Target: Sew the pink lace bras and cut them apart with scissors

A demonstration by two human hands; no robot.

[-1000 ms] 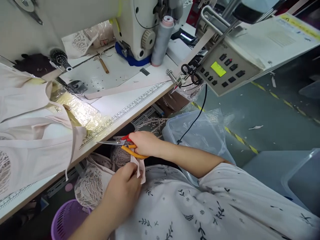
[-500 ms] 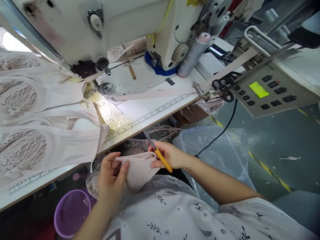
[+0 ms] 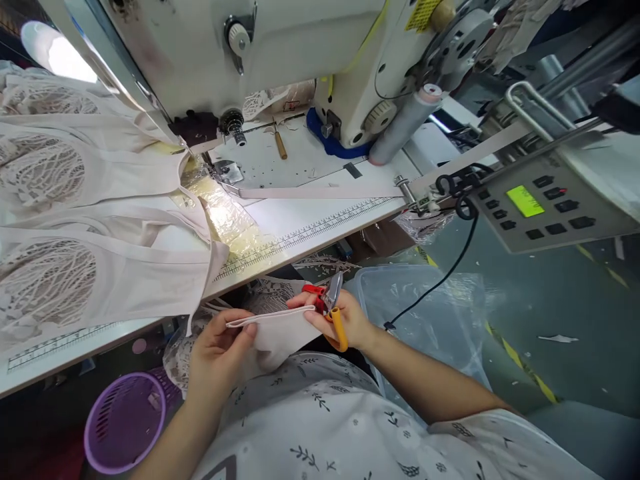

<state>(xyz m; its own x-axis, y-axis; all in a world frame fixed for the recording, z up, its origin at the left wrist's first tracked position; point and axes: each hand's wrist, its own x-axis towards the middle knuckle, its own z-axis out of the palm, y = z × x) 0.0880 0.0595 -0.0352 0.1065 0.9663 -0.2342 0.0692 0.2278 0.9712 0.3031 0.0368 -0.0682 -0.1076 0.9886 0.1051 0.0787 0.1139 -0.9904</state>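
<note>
A folded pale pink cloth (image 3: 280, 337) is stretched between my two hands above my lap. My left hand (image 3: 223, 347) pinches its left end between thumb and fingers. At the cloth's right end, my right hand (image 3: 347, 320) grips the edge and also holds scissors (image 3: 334, 293) with one red and one orange handle; their blades point up. More pale fabric with lace (image 3: 180, 353) hangs below the table edge, beside my left hand.
A sewing machine (image 3: 300, 40) stands on the white table (image 3: 320, 227), with pale garments (image 3: 140, 267) at the left. A purple basket (image 3: 125, 423), a clear plastic-lined bin (image 3: 425, 307) and a control panel (image 3: 550, 207) surround the work area.
The scissors have turned in my right hand, so the blades now point up and both handles show. The cloth's top edge has been drawn flatter and its fold closed. The view has shifted slightly.
</note>
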